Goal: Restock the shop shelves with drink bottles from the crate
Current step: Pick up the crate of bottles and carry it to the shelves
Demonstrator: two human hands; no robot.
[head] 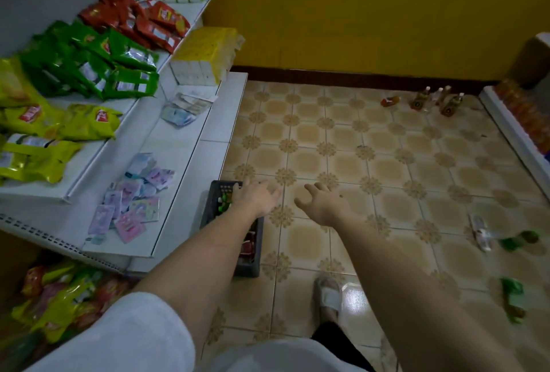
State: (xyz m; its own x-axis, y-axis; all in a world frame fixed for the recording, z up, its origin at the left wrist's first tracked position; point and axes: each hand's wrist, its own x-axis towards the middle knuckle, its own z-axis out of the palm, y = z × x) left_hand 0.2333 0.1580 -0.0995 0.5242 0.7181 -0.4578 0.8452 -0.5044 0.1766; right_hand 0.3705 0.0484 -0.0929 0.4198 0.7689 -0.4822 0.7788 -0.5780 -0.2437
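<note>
A dark plastic crate (256, 264) stands on the tiled floor against the white shelf unit (190, 163); green-capped and red-labelled drink bottles (224, 203) show inside it. My left hand (257, 197) reaches out above the crate's far end, fingers spread, holding nothing. My right hand (320, 202) hovers over the bare tiles just right of the crate, also spread and empty. Both forearms stretch forward from the bottom of the view and hide part of the crate.
Snack bags (89, 53) and loose sachets (131, 202) fill the left shelves. Several small bottles (431, 100) stand by the yellow wall at the far right. Green bottles (518, 242) lie on the floor at right. A low shelf (518, 130) runs along the right edge. My slippered foot (329, 297) is below.
</note>
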